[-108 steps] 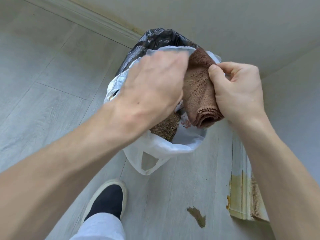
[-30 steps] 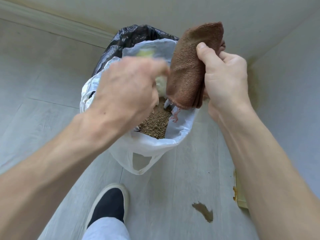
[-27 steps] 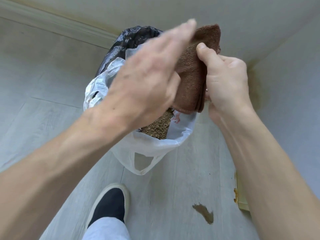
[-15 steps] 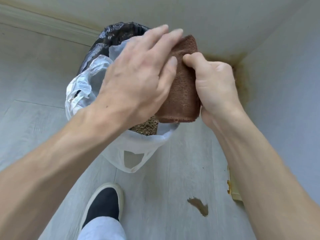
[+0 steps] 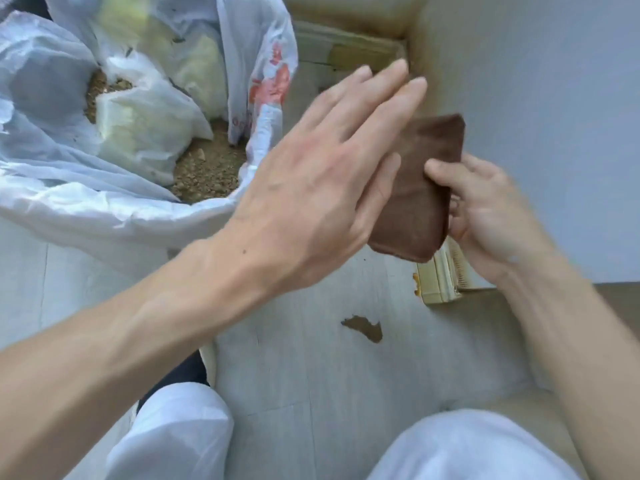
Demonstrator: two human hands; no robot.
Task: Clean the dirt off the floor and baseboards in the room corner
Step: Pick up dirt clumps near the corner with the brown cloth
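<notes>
Folded brown cloth (image 5: 417, 192) held in the air over the room corner, above the pale plank floor (image 5: 311, 375) and just in front of the stained baseboard (image 5: 440, 282). Right hand (image 5: 485, 209) in a curled grip on the cloth's right edge, thumb pressed on its front face, fingers tucked behind. Left hand (image 5: 311, 181) flat and spread, fingers straight, laid across the cloth's left side, nothing clasped in it. Brown smear of dirt (image 5: 363, 327) on the floor below the cloth, near the baseboard's end. Yellow-brown staining on the far baseboard (image 5: 346, 46) and up the corner of the wall (image 5: 554, 98). White plastic bag (image 5: 104, 202) to the left, mouth open, loose brown dirt and crumpled pale wrappings inside. White trouser legs (image 5: 180, 427) at the bottom edge.
</notes>
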